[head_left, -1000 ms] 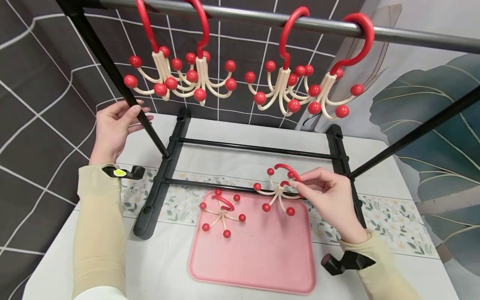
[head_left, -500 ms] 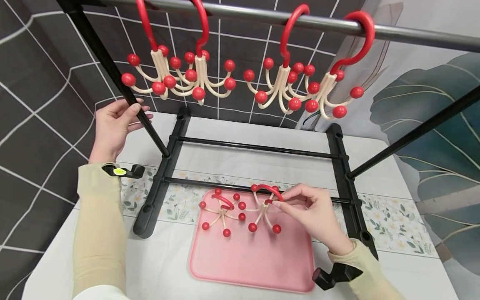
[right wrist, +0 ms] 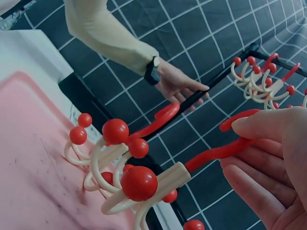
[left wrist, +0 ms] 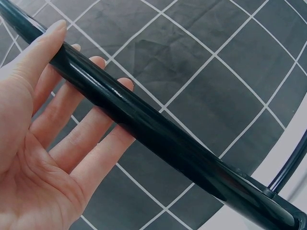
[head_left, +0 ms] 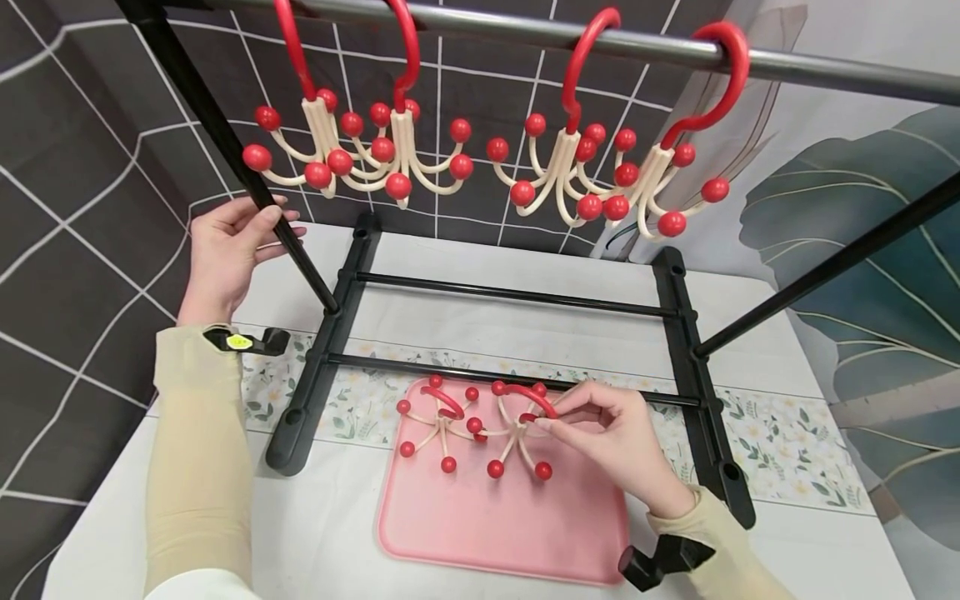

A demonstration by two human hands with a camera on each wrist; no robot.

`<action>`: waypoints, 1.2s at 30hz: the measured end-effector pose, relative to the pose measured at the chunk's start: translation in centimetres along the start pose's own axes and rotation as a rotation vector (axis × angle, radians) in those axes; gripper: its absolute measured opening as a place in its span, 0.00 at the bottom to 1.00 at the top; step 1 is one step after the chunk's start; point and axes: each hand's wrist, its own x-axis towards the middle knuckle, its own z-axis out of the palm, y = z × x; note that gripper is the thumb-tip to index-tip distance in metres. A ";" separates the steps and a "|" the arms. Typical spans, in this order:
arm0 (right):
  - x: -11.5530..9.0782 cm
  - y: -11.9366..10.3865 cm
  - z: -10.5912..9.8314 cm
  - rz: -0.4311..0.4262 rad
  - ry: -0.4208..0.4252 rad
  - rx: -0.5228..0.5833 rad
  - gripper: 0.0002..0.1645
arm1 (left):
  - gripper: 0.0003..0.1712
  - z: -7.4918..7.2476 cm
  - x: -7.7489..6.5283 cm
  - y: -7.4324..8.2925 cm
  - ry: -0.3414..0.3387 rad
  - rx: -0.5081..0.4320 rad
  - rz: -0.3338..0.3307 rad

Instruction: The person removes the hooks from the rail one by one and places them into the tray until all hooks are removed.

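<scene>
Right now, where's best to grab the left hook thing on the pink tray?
Probably its red hook, coming from above: it sticks up over the cream arms, which spread out below, and the other hook thing crowds its right side.

Rm over tray (head_left: pixel 502 533) frt; 4 hangers (head_left: pixel 564 162) block abv.

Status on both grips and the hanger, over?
Left grip holding black upright; right grip pinching red-hooked hanger over pink tray, contact unclear; second hanger close alongside, might snag.
</scene>
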 end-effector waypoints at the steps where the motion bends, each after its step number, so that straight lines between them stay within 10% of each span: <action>1: -0.1 0.0 0.0 -0.003 -0.005 0.001 0.14 | 0.16 0.0 0.0 0.0 0.000 -0.001 -0.001; 36: -0.4 4.0 0.1 -0.061 -0.074 -0.013 0.14 | 0.16 0.1 0.0 0.0 0.002 -0.004 -0.001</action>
